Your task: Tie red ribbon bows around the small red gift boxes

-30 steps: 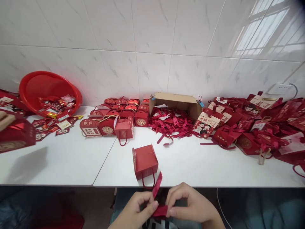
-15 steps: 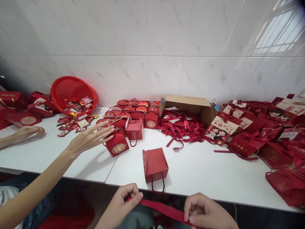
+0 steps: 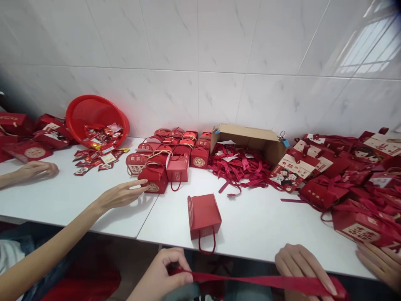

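A dark red ribbon stretches between my hands just off the table's front edge. My left hand pinches one end between thumb and fingers. My right hand holds the ribbon toward its other end, fingers laid along it and thumb hidden. Right ahead on the table, touched by neither hand, a red gift box stands with its cord handle hanging over the front edge.
At left, a person's hand touches a small red box; another hand rests nearby. Candies spill from a red basket. A cardboard box holds ribbons. Boxes pile up at right, where another person's hand appears.
My right hand has moved right, drawing out a longer stretch of ribbon. The person at left shifted a small box back toward the others. A hand has appeared at lower right by a box.
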Demonstrator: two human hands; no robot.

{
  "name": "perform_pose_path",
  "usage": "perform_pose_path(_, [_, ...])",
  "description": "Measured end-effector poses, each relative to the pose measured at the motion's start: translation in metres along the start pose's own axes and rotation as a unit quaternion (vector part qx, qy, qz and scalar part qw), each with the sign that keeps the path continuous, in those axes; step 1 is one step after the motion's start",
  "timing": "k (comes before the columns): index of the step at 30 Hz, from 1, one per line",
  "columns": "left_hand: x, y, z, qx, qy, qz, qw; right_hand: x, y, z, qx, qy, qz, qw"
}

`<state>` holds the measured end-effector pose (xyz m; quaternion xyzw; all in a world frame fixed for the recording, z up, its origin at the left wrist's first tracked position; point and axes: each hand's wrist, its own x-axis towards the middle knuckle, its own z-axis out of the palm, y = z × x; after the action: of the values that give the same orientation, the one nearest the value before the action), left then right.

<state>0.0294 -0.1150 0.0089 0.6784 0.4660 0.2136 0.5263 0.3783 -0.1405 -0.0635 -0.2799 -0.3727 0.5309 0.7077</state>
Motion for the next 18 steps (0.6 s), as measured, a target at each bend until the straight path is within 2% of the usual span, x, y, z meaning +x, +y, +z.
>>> perform_pose_path(1, [0.0, -0.001, -0.003, 0.005, 0.0, 0.005, 1.0, 0.001, -0.009, 0.006, -0.034, -0.151, -0.062, 0.986])
perform_pose_path(2, [-0.001, -0.002, -0.006, 0.01, 0.005, 0.006, 1.0, 0.0, -0.018, 0.013, -0.061, -0.234, -0.093, 0.966])
perform_pose_path(3, [-0.002, -0.004, -0.01, 0.016, 0.011, 0.008, 1.0, -0.002, -0.027, 0.019, -0.05, -0.207, -0.101, 0.972])
perform_pose_path(4, [-0.002, -0.005, -0.013, 0.022, 0.016, 0.01, 1.0, -0.004, -0.034, 0.024, -0.019, -0.14, -0.098, 0.985])
perform_pose_path(5, [-0.003, -0.006, -0.017, 0.028, 0.019, 0.014, 0.999, -0.006, -0.041, 0.028, 0.042, -0.037, -0.087, 0.995])
perform_pose_path(6, [-0.003, -0.007, -0.02, 0.033, 0.018, 0.018, 0.999, -0.007, -0.046, 0.032, 0.107, 0.061, -0.074, 0.99])
perform_pose_path(8, [-0.005, -0.008, -0.025, 0.045, 0.006, 0.021, 0.999, -0.006, -0.052, 0.034, 0.214, 0.184, -0.042, 0.958])
perform_pose_path(13, [-0.011, -0.001, -0.03, 0.095, -0.04, -0.003, 0.995, 0.004, -0.06, 0.02, 0.299, 0.288, -0.019, 0.91])
perform_pose_path(16, [-0.016, 0.001, -0.028, 0.104, -0.05, 0.01, 0.993, 0.003, -0.066, 0.006, 0.336, 0.309, 0.002, 0.889])
perform_pose_path(18, [-0.017, 0.001, -0.026, 0.1, -0.056, 0.031, 0.993, 0.002, -0.07, -0.001, 0.347, 0.305, 0.022, 0.887])
